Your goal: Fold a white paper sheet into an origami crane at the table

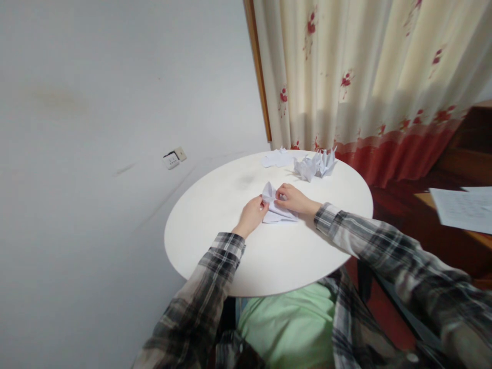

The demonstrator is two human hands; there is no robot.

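Note:
A partly folded piece of white paper is held between my two hands above the middle of the round white table. My left hand pinches its left edge with thumb and fingers. On the other side my right hand is closed on the paper, fingers curled. Under the hands, flat on the table, lie several white paper sheets. The fingertips partly hide the folds, so the paper's exact shape is hard to make out.
Folded white paper figures stand clustered at the table's far right. Left of them lie paper pieces. A wall with a socket borders the left, a flowered curtain the back. Printed sheets rest on furniture at right.

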